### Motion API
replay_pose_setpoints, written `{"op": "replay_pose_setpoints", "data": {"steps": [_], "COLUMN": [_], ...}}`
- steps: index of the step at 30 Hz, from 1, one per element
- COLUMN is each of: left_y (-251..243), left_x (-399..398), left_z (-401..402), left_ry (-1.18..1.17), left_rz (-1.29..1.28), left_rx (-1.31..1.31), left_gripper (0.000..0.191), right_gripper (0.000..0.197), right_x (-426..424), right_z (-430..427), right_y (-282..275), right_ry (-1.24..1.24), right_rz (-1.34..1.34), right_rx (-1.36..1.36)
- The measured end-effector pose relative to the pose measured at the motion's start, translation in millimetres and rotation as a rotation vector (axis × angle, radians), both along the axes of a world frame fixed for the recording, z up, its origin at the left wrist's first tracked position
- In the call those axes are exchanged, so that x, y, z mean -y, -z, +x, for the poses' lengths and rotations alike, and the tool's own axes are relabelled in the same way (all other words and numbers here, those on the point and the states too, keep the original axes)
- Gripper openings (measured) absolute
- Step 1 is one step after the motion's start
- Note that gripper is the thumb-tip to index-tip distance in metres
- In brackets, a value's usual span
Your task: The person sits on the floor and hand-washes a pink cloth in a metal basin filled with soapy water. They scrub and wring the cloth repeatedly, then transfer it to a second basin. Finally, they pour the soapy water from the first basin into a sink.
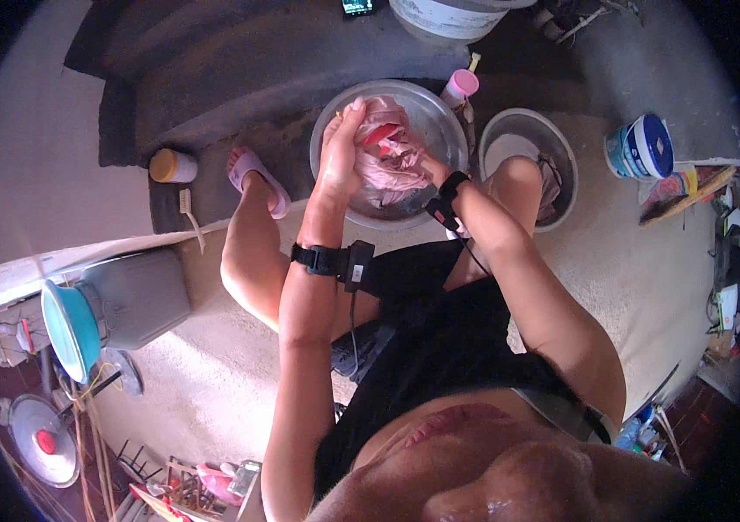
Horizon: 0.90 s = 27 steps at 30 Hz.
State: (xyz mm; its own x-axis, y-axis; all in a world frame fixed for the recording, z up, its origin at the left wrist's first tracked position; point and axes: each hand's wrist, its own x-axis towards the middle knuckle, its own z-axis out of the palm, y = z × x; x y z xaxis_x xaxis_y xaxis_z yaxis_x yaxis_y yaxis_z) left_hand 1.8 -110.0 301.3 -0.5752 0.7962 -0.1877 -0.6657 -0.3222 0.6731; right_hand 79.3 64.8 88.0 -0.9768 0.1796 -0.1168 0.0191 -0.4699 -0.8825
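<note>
A wet bundle of pink cloth [389,166] with a red patch is held over a round metal basin [445,124]. My left hand [342,147] grips the bundle's left side, thumb pointing up. On the lower right, my right hand [434,171] has hold of the same cloth, its fingers partly hidden in the folds. Water shows in the bottom of the basin. Beside it on the right stands a grey tub [569,160] with more cloth [549,186] inside, partly covered by my knee.
A pink-lidded container [462,85] stands just behind the basin. At left are a yellow-lidded jar [173,166] and a scrubbing brush [187,212]. A blue-lidded bucket [640,149] stands to the right. A large white bucket [448,19] and a phone [358,6] sit at the far side.
</note>
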Motion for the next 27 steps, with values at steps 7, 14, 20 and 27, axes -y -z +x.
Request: {"op": "replay_pose_setpoints", "data": {"steps": [7,14,20,27], "left_y": [43.5,119.8,169.2,183.0], "left_x": [7.2,-7.2,3.5,-10.3], "left_z": [-7.9,-24.2,-45.8,-50.9], "left_ry": [-0.160,-0.102,-0.206,-0.232], "left_rz": [-0.056,-0.354,-0.447,-0.564], "left_rx": [0.026,-0.124,-0.404,-0.513], "left_gripper": [0.027,0.044,0.052,0.043], "right_gripper": [0.027,0.032,0.053,0.061], "right_x": [-3.9,-10.0,18.7,31.6], "right_z": [7.1,-6.5,-25.2,-28.4], "right_y": [-63.2,-142.1,-235.8,-263.6], "right_ry": [0.309,0.185,0.145,0.339], "right_rz": [0.389,0.726,0.885,1.311], "right_rx": [0.254,0.007,-0.129,-0.174]}}
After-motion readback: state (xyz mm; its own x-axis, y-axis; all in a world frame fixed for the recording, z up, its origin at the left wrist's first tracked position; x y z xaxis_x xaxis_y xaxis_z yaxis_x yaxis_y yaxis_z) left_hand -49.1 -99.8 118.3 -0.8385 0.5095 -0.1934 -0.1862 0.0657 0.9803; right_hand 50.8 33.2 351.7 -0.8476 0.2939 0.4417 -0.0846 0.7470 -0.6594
